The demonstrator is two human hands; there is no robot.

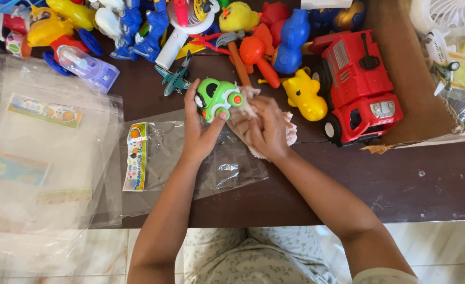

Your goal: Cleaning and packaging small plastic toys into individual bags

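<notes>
Green toy car (215, 97) | left hand (201, 131) holds | clear bag (159, 158) beneath, colourful label strip (136, 156)

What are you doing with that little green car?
The left hand holds a small green toy car above a dark wooden table. The right hand presses a pale cloth against the car's side. Under the hands lies a clear plastic bag, with more bags stacked to the left. Behind is a heap of bright toys, among them a red fire truck and a yellow animal toy.
</notes>
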